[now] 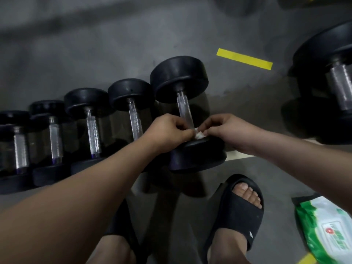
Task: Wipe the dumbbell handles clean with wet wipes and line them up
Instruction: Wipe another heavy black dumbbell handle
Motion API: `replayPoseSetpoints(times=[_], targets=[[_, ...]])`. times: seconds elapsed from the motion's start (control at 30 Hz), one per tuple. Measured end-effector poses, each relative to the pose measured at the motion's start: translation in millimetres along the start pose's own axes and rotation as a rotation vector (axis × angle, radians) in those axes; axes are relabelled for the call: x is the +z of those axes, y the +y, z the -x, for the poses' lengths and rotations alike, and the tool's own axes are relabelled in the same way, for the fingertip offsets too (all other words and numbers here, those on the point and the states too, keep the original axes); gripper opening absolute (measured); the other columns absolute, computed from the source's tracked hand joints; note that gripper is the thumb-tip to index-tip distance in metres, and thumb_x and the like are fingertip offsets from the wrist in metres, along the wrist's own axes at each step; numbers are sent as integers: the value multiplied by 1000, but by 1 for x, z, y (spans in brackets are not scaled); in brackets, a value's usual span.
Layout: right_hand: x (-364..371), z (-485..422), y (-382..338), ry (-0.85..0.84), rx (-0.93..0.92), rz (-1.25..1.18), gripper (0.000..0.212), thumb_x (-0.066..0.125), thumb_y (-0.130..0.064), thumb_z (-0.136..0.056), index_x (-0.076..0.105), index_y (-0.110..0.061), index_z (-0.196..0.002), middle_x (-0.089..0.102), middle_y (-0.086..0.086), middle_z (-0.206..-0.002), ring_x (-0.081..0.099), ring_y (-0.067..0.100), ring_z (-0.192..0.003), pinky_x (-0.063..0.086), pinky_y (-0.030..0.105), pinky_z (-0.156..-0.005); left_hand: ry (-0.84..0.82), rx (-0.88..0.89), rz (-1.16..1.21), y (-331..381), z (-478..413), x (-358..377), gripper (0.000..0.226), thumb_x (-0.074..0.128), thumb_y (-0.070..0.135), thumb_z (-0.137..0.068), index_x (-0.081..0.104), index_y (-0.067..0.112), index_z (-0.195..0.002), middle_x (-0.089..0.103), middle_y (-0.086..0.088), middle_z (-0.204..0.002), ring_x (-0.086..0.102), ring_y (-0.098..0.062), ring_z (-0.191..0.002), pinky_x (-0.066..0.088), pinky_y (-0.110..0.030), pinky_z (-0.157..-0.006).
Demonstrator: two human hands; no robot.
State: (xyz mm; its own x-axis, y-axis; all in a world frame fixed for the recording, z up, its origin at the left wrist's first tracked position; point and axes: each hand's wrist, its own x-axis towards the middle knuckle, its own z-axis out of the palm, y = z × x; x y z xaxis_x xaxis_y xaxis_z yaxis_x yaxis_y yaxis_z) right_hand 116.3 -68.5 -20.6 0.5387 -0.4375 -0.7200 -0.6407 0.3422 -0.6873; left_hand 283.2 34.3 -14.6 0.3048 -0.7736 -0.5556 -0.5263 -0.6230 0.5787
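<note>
Both hands pinch a small white wipe at the near end of a dumbbell's handle.

The wipe [199, 134] is bunched between the two sets of fingertips, right where the metal handle [183, 109] meets the near black head of the dumbbell [179, 77]. The left hand [167, 132] and right hand [224, 128] both have curled fingers, with thumb and forefinger nipping the wipe from either side. This dumbbell ends a row of four smaller dumbbells [91, 119] lying side by side on the grey floor [95, 54]. A green-and-white pack of wipes [327, 231] lies near the right foot's black slipper [238, 210]. Its label bears a red round mark, and the writing is too blurred to read.
</note>
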Motion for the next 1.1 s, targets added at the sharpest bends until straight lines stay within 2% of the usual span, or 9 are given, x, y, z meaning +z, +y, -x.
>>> replayPoseSetpoints(times=[0.1,0.23,0.33,0.5,0.6,0.73,0.8,1.0,1.1], targets=[[-1,0,0,-9,19,-27,24,58,4,-87,76,-11,-91,75,13,-88,65,17,-72,53,28,-67,0,-29,-19,6,-6,6,34,85,50,-71,69,20,-72,67,7,-67,58,-4,-60,43,-19,-54],[7,-3,-4,47,-23,78,28,55,2,-87,77,-15,-87,72,1,-74,61,7,-59,47,16,-51,23,10,33,6,-7,9,27,87,31,-73,64,18,-82,69,2,-77,63,-13,-70,50,-24,-62],[4,-3,-3,0,-9,36,39,47,9,-86,78,-15,-81,76,6,-82,65,10,-66,49,15,-55,-3,55,95,4,-3,5,18,82,19,-79,67,23,-87,73,-2,-84,69,-19,-81,56,-35,-77],[-1,1,4,-80,-31,-23,43,46,10,-85,79,-16,-79,77,15,-94,67,20,-80,51,26,-72,-129,65,56,7,2,-7,9,80,17,-84,79,20,-92,77,7,-87,71,-4,-84,54,-20,-84],[0,0,12,-71,-46,-125,42,44,10,-87,75,-15,-76,75,19,-99,63,29,-84,47,35,-77,-159,42,25,7,4,-17,9,79,22,-83,81,27,-91,76,15,-85,68,5,-81,51,-10,-78],[6,0,18,-35,-71,-98,37,45,6,-89,70,-18,-76,69,0,-71,54,12,-60,41,21,-52,-121,-1,-18,11,-2,-10,12,86,33,-76,80,24,-81,75,12,-79,69,0,-78,56,-23,-80],[8,0,16,-8,-72,-73,35,45,5,-87,70,-17,-79,67,0,-70,52,9,-55,39,19,-47,-76,-33,-24,10,-4,-5,15,87,31,-74,77,20,-76,75,9,-76,69,-3,-75,57,-26,-77],[11,2,16,47,-65,-93,27,47,3,-87,71,-9,-91,75,11,-92,59,13,-70,46,25,-63,-36,-117,61,1,1,-3,17,85,27,-76,74,14,-76,73,0,-72,57,-2,-56,47,-20,-55],[12,2,16,66,-73,-83,27,47,2,-88,71,-11,-91,72,2,-79,57,8,-63,44,19,-55,-37,-147,77,0,1,-2,17,84,24,-75,72,11,-75,73,-5,-73,58,-7,-60,48,-24,-58]])
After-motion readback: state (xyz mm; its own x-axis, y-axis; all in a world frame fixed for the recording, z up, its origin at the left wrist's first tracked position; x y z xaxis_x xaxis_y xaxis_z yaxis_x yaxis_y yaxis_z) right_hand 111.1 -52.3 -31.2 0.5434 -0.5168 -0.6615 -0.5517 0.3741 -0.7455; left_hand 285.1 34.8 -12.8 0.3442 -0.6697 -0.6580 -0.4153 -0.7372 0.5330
